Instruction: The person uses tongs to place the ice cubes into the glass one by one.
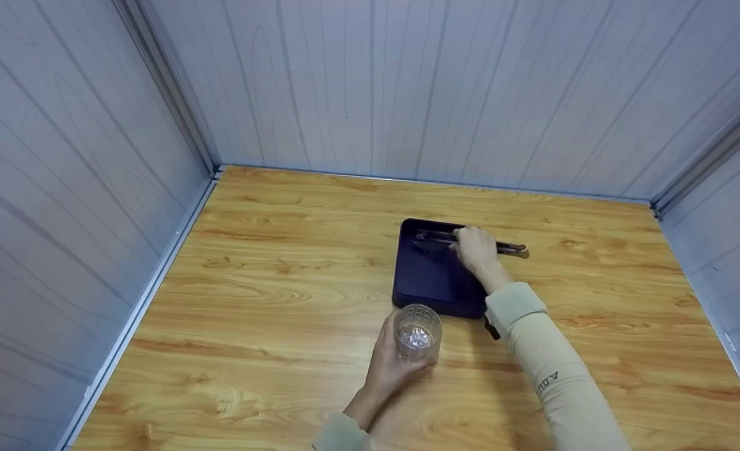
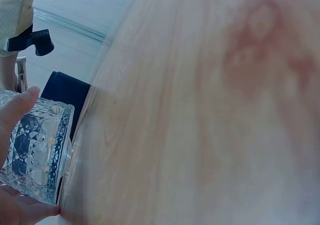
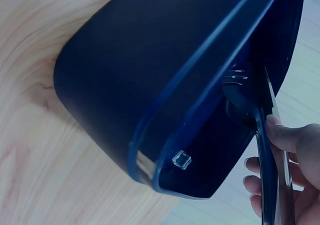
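Observation:
My right hand (image 1: 477,248) grips a pair of metal tongs (image 1: 511,248) by their arms, over the far side of a dark blue open box (image 1: 439,275). In the right wrist view, one end of the tongs (image 3: 242,100) has fork-like tines and reaches inside the box. A small clear cube (image 3: 182,159) lies in the box, apart from the tongs. My left hand (image 1: 392,363) holds a clear patterned glass (image 1: 417,332) at the box's near edge, with fingers and thumb around it. Whether the glass contains anything, I cannot tell.
The box stands on a wood-grain table (image 1: 270,300). Pale panel walls (image 1: 345,88) close off the back and both sides. A black strap end (image 1: 493,328) hangs below my right sleeve, near the box's right corner.

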`<state>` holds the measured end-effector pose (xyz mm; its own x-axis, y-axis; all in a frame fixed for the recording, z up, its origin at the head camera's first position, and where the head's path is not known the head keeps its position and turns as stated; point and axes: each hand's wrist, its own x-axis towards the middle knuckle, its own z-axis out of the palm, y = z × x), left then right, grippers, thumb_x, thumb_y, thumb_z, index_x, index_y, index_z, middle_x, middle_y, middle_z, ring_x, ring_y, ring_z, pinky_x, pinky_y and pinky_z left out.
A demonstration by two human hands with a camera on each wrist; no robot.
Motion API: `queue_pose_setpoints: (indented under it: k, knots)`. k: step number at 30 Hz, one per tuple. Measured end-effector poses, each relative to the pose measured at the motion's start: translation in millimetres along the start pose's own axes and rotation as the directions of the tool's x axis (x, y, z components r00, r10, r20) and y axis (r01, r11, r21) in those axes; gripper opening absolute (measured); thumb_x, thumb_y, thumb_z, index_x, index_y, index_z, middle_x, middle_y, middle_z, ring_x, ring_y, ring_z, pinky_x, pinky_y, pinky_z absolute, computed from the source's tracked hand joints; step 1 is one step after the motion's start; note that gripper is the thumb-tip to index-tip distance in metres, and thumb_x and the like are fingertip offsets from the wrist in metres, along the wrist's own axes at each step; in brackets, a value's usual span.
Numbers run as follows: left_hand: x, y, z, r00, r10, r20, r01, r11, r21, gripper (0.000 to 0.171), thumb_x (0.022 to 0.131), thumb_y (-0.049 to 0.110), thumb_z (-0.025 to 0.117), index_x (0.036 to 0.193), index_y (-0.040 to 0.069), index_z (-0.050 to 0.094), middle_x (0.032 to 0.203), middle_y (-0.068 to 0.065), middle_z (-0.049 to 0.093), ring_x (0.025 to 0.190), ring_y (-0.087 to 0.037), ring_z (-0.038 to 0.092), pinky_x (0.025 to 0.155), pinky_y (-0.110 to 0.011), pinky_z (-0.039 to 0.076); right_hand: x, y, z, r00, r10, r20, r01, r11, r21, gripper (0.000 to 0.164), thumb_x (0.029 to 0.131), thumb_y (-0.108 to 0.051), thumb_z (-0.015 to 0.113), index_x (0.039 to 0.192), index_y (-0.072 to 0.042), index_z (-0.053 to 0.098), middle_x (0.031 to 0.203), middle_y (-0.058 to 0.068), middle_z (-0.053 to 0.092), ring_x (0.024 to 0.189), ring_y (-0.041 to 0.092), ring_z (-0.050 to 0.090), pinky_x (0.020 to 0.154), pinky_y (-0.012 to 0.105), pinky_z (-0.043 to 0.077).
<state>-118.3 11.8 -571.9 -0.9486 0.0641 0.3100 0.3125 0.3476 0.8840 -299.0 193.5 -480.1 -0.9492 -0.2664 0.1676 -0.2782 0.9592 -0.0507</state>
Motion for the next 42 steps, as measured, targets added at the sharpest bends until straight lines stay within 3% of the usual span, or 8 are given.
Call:
queue_pose_setpoints:
  k: [10,16,22,29,42]
  knots:
    - [0.3,-0.4,0.8,1.000,0.003,-0.010,-0.003,1.000,0.000,0.104,0.054,0.029,0.084,0.132,-0.004,0.025,0.125,-0.012,0.043,0.114,-0.025,0.043,0.097,-0.038,0.037,-1.0,1.2,0.3,1.000,-0.005,-0.019,0.005,1.000,0.009,0.010,0.080,-0.015,0.064,0.082,-0.006,0.069,0.076,0.015,0.065,0.066,0.033,0.059,0.054,0.044,0.049]
    - [0.2,-0.8,1.2,1.000,0.006,-0.013,-0.006,1.000,-0.003,0.103,0.053,0.027,0.084,0.132,-0.004,0.026,0.125,-0.012,0.043,0.114,-0.025,0.044,0.097,-0.038,0.037,-0.3,1.2,0.7,1.000,-0.010,-0.022,0.010,1.000,-0.007,0.014,0.078,-0.018,0.067,0.087,-0.006,0.068,0.078,0.016,0.065,0.067,0.034,0.059,0.053,0.045,0.049]
    - [0.3,-1.9,1.1,1.000,0.003,-0.011,-0.003,1.000,-0.001,0.103,0.053,0.027,0.084,0.132,-0.002,0.026,0.124,-0.011,0.044,0.114,-0.025,0.044,0.097,-0.038,0.037,0.8,-0.3,1.2,1.000,0.000,-0.006,0.000,1.000,-0.017,0.017,0.078,-0.021,0.067,0.081,-0.005,0.063,0.077,0.017,0.063,0.069,0.037,0.058,0.056,0.048,0.049]
    - [0.4,-0.6,0.6,1.000,0.001,0.007,0.000,0.999,-0.035,0.101,0.056,0.028,0.083,0.133,0.001,0.025,0.125,-0.008,0.043,0.115,-0.025,0.043,0.096,-0.040,0.037,0.0,-3.8,2.1,0.999,-0.033,-0.025,0.032,0.999,-0.032,0.017,0.079,-0.020,0.066,0.082,-0.003,0.065,0.071,0.017,0.060,0.060,0.033,0.056,0.049,0.041,0.049]
    - [0.0,-1.1,1.1,1.000,-0.004,-0.004,0.004,1.000,-0.005,0.102,0.054,0.031,0.083,0.132,-0.001,0.026,0.125,-0.010,0.044,0.115,-0.025,0.043,0.097,-0.039,0.037,1.4,-4.2,3.3,0.999,-0.029,-0.040,0.031,0.998,0.050,0.013,0.081,-0.016,0.064,0.085,-0.004,0.069,0.074,0.014,0.065,0.061,0.029,0.059,0.050,0.040,0.050]
